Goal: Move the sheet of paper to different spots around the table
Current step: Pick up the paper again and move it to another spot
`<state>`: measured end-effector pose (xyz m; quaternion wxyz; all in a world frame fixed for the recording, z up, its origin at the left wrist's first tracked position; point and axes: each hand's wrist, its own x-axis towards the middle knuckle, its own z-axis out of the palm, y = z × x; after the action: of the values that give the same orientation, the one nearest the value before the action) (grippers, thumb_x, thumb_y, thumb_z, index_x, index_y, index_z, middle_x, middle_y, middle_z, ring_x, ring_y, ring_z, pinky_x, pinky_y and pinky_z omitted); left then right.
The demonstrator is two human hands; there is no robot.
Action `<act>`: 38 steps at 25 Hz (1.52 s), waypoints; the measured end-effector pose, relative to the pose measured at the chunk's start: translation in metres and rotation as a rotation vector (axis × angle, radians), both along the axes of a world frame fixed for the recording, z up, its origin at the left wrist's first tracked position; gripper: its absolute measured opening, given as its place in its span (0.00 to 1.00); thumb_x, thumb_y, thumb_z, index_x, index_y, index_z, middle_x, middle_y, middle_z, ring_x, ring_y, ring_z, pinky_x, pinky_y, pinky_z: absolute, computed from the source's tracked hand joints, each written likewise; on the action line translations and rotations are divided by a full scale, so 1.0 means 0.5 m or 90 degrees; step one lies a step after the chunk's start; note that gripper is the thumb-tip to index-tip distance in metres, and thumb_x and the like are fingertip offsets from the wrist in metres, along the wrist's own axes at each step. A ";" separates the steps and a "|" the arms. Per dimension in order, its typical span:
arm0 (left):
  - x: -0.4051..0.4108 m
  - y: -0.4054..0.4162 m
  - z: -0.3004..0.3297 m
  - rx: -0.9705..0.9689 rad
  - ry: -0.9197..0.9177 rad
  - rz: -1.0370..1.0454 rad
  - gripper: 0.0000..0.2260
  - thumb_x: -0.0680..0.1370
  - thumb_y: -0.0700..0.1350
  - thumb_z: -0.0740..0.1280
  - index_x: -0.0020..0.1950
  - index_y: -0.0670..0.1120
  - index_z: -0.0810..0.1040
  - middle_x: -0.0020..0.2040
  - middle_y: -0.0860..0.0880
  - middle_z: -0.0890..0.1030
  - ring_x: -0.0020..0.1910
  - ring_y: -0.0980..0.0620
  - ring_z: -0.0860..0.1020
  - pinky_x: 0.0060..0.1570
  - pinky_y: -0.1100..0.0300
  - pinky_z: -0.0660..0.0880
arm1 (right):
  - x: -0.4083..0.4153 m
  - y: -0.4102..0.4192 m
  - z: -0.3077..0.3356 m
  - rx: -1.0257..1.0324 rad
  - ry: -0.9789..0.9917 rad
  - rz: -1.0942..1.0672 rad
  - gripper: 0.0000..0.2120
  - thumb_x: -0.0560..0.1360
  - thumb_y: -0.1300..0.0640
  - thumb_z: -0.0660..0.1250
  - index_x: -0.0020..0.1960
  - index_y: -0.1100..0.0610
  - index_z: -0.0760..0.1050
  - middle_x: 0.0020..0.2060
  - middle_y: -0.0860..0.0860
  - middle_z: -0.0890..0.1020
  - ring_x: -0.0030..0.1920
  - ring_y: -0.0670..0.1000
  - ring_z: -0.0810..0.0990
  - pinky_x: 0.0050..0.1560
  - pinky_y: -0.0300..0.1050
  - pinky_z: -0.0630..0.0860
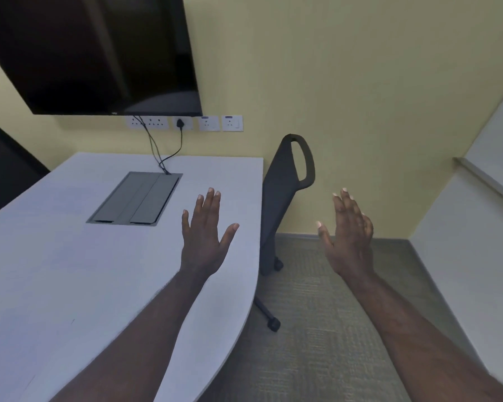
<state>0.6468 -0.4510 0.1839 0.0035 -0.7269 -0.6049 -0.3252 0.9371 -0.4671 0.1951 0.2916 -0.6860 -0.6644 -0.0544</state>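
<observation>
No sheet of paper shows anywhere in the head view. My left hand [205,236] is held flat above the right part of the white table [55,271], fingers spread and palm down, holding nothing. My right hand [349,236] hovers past the table's right edge, over the carpet, fingers apart and empty as well. Both forearms reach in from the bottom of the frame.
A grey cable hatch [135,198] is set into the tabletop, with black cables running up to wall sockets [183,123] under a dark wall screen [93,53]. A black chair [285,198] stands at the table's right edge. Another dark chair [3,166] is at far left.
</observation>
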 end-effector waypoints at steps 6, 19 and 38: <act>-0.061 0.091 -0.031 0.010 -0.030 0.082 0.31 0.80 0.62 0.52 0.80 0.53 0.48 0.80 0.57 0.48 0.78 0.58 0.43 0.75 0.46 0.42 | -0.057 0.173 -0.029 0.008 0.036 0.129 0.31 0.80 0.49 0.59 0.79 0.55 0.53 0.80 0.51 0.53 0.79 0.54 0.54 0.77 0.55 0.55; -0.203 0.249 -0.108 -0.048 -0.091 0.211 0.29 0.81 0.59 0.55 0.79 0.50 0.54 0.80 0.53 0.55 0.79 0.53 0.49 0.75 0.46 0.46 | -0.230 0.470 -0.102 -0.044 0.051 0.306 0.29 0.81 0.47 0.58 0.79 0.54 0.53 0.79 0.50 0.54 0.79 0.51 0.54 0.76 0.49 0.54; -0.230 0.283 -0.148 -0.090 -0.136 0.570 0.29 0.80 0.61 0.55 0.78 0.53 0.54 0.80 0.55 0.54 0.79 0.55 0.51 0.75 0.48 0.48 | -0.487 0.747 -0.161 -0.089 0.114 0.700 0.28 0.80 0.52 0.62 0.77 0.57 0.59 0.78 0.52 0.61 0.76 0.52 0.60 0.74 0.47 0.59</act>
<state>0.5321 -0.3094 0.1099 0.0316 -0.3549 -0.8769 -0.3227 0.6935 -0.0938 0.1146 0.2863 -0.2583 -0.8989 0.2082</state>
